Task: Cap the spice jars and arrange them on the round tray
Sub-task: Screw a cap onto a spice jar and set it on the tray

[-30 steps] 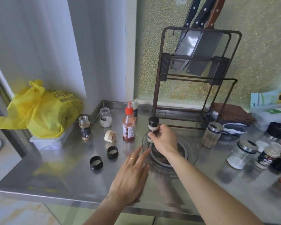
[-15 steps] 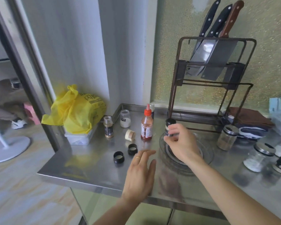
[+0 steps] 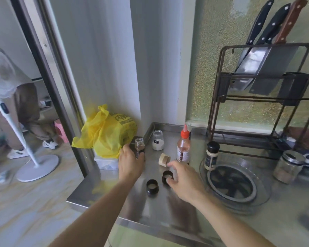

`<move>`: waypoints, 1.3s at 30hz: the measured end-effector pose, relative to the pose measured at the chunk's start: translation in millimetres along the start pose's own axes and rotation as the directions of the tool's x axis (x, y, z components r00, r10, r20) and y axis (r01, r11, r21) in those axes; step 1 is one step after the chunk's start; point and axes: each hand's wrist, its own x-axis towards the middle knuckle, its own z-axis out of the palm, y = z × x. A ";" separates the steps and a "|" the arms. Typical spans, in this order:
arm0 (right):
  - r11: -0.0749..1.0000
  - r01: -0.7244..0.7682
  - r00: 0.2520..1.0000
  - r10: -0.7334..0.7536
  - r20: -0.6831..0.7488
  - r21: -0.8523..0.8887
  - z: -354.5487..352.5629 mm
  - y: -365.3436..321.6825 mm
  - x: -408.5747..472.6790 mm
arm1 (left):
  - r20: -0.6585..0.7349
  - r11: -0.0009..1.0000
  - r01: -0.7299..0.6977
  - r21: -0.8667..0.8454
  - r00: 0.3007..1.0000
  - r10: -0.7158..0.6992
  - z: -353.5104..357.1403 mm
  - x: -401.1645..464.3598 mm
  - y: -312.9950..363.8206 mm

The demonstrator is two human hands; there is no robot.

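Note:
My left hand grips a small uncapped spice jar that stands near the yellow bag. My right hand hovers low over the counter, its thumb and forefinger spread on either side of a black cap that rests on the steel. A second black cap lies just left of it. A beige cap lies on its side behind them. An open jar of white powder stands at the back. One black-capped jar stands on the back left edge of the round glass tray.
A red-capped sauce bottle stands right behind my right hand. A lidded glass jar stands right of the tray, below the knife rack. The yellow bag sits on a box at the counter's left end, and the front edge is close. A person and a fan stand beyond on the left.
My right hand left the capped jar standing on the tray and moved left to the black cap. My left hand reached forward and took the uncapped jar. The view swung left.

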 end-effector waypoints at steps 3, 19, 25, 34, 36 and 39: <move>0.998 0.025 0.999 -0.023 0.047 -0.052 15.7 3.5 7.0 | 0.037 0.998 0.037 0.060 0.999 -0.039 10.3 17.0 2.4; 0.914 -0.015 0.962 0.124 -0.243 0.406 -28.6 22.1 -9.3 | -0.021 0.931 -0.266 -0.251 0.963 0.269 0.4 -48.3 56.9; 0.797 -0.011 0.898 0.273 -0.344 0.604 -85.4 27.3 -44.2 | 0.104 0.905 -0.256 -0.340 0.946 0.307 27.2 -118.2 58.8; 0.940 -0.007 0.996 0.035 -0.077 0.340 -91.7 30.3 -76.2 | 0.176 0.890 -0.223 -0.398 0.933 0.313 55.1 -171.3 36.2; 0.971 0.041 0.999 -0.031 -0.044 0.237 -94.3 28.2 -77.4 | 0.176 0.881 -0.229 -0.413 0.930 0.324 56.1 -171.6 34.8; 0.988 0.083 0.996 -0.080 -0.023 0.130 -98.3 25.0 -73.8 | 0.190 0.874 -0.230 -0.428 0.922 0.337 56.6 -169.7 31.9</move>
